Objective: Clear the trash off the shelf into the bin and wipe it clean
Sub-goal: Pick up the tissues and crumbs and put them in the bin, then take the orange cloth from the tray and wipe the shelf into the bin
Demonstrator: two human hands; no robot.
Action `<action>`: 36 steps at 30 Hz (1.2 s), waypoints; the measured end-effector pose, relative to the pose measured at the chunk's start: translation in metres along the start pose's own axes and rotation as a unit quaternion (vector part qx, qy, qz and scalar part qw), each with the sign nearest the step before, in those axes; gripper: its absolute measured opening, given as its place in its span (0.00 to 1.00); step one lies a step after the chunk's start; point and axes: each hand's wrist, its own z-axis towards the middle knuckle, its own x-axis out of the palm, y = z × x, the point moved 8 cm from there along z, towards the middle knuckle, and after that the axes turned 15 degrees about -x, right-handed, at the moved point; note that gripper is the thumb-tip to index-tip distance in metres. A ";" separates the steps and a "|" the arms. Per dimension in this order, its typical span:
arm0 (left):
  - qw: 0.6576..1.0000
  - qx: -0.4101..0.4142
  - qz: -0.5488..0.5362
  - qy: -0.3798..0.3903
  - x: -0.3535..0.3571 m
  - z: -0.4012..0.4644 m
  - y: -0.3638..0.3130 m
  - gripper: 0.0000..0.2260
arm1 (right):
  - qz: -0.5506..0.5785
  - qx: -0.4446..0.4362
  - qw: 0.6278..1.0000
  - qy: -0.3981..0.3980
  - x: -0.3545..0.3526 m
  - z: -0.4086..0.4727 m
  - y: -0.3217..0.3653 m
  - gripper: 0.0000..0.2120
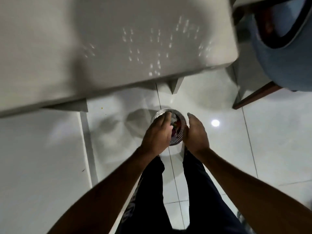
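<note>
A small round bin point(183, 123) with a slatted rim stands on the white tile floor between my feet and the shelf. Colourful trash point(175, 125) lies inside it. My left hand point(157, 134) hovers over the bin's left side, fingers together and pointing into the opening; whether it holds anything is hidden. My right hand point(196, 134) is beside the bin's right rim, fingers straight and apart from it, holding nothing. The white shelf top point(101, 48) fills the upper frame, bare, with speckles of reflected light.
A blue round tub point(283, 53) with a dark rim sits at the upper right beside a brown wooden leg point(256, 97). A lower white ledge point(42, 157) runs along the left. My dark trouser legs point(152, 191) stand on glossy tiles below the bin.
</note>
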 end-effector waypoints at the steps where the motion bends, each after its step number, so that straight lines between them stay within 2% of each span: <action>1: 0.999 0.046 0.010 -0.024 -0.032 -0.012 -0.023 0.22 | -0.014 0.003 1.000 -0.017 -0.027 -0.008 0.016 0.21; 5: 0.968 0.221 0.055 -0.103 -0.137 -0.046 -0.109 0.20 | -0.070 -0.008 0.994 -0.088 -0.128 -0.030 0.079 0.25; 8: 0.957 0.243 0.068 -0.140 -0.202 -0.036 -0.150 0.24 | -0.090 -0.020 0.988 -0.123 -0.190 -0.022 0.120 0.25; 12: 0.963 0.181 0.067 -0.186 -0.270 0.011 -0.180 0.31 | -0.119 -0.068 0.975 -0.177 -0.265 0.023 0.164 0.26; 15: 0.972 0.125 0.080 -0.182 -0.304 0.054 -0.198 0.37 | -0.135 -0.090 0.963 -0.216 -0.323 0.070 0.185 0.26; 19: 0.975 0.095 0.113 -0.163 -0.322 0.106 -0.215 0.39 | -0.145 -0.092 0.957 -0.232 -0.385 0.132 0.178 0.28; 23: 0.978 0.020 0.117 -0.171 -0.321 0.189 -0.238 0.39 | -0.144 -0.079 0.966 -0.200 -0.436 0.226 0.132 0.29; 27: 0.972 -0.025 0.161 -0.171 -0.313 0.239 -0.230 0.39 | -0.152 -0.067 0.972 -0.169 -0.452 0.284 0.104 0.31; 33: 0.977 -0.089 0.160 -0.114 -0.291 0.311 -0.221 0.41 | -0.159 -0.052 0.983 -0.071 -0.450 0.382 0.055 0.30; 36: 0.973 -0.110 0.165 -0.123 -0.283 0.318 -0.211 0.42 | -0.126 -0.006 0.990 -0.059 -0.444 0.417 0.037 0.24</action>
